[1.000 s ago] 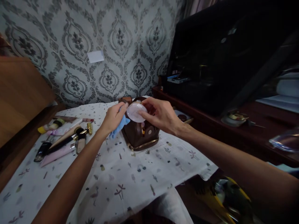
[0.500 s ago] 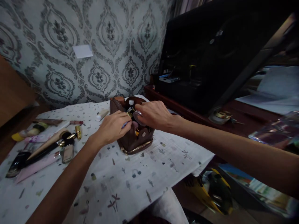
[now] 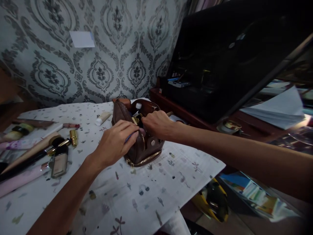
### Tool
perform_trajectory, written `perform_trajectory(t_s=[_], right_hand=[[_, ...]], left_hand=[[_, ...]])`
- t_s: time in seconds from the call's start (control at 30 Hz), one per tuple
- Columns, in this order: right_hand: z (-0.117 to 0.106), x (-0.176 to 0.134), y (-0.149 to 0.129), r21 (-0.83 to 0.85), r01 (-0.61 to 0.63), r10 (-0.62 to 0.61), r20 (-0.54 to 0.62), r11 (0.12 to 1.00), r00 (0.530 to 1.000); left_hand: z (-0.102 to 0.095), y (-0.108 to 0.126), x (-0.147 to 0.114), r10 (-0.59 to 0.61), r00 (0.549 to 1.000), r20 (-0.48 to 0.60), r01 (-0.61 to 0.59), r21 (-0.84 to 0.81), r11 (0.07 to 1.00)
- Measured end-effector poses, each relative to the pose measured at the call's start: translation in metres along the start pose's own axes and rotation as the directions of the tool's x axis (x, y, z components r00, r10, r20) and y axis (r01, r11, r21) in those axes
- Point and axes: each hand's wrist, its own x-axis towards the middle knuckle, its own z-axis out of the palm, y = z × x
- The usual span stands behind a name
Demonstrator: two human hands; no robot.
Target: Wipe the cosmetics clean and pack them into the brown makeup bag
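Note:
A brown leather bag [image 3: 144, 153] with gold zips stands on the table, its top open. My left hand [image 3: 116, 140] is closed over the bag's near left rim, a bit of blue showing under its fingers. My right hand [image 3: 157, 124] reaches down into the opening, fingers curled; whatever they hold is hidden. Between the hands, a small bottle with a white cap [image 3: 138, 106] and a gold-and-black item [image 3: 136, 120] poke up inside the bag.
Left on the patterned tablecloth [image 3: 137, 182] lie a foundation bottle [image 3: 60, 161], a gold tube [image 3: 73, 137], a pink tube [image 3: 23, 179] and a brush [image 3: 31, 153]. A cream tube [image 3: 103, 118] lies behind my left hand. A black screen [image 3: 215, 65] stands at right.
My right hand has moved deeper into the bag, and the round clear item at its fingers is now out of sight. My left hand stays at the rim. The view has shifted slightly.

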Motion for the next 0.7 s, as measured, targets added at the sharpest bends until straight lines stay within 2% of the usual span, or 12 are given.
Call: perform_trajectory(t_s=[0.17, 0.37, 0.53, 0.7], right_hand=[[0.002, 0.003, 0.001, 0.034, -0.021, 0.019, 0.044, 0.999, 0.999], [0.015, 0.004, 0.006, 0.069, 0.026, -0.025, -0.014, 0.997, 1.000], [0.007, -0.001, 0.008, 0.071, 0.076, -0.082, 0.087, 0.995, 0.993], [0.006, 0.000, 0.014, 0.089, 0.172, -0.183, 0.129, 0.981, 0.975]], left_hand=[[-0.001, 0.000, -0.001, -0.010, 1.000, 0.015, 0.010, -0.011, 1.000], [-0.001, 0.001, -0.001, -0.020, 1.000, 0.011, 0.020, -0.018, 1.000], [0.000, 0.000, -0.001, -0.015, 1.000, 0.010, 0.015, -0.024, 1.000], [-0.001, -0.001, -0.002, -0.012, 1.000, -0.002, 0.012, -0.033, 0.999]])
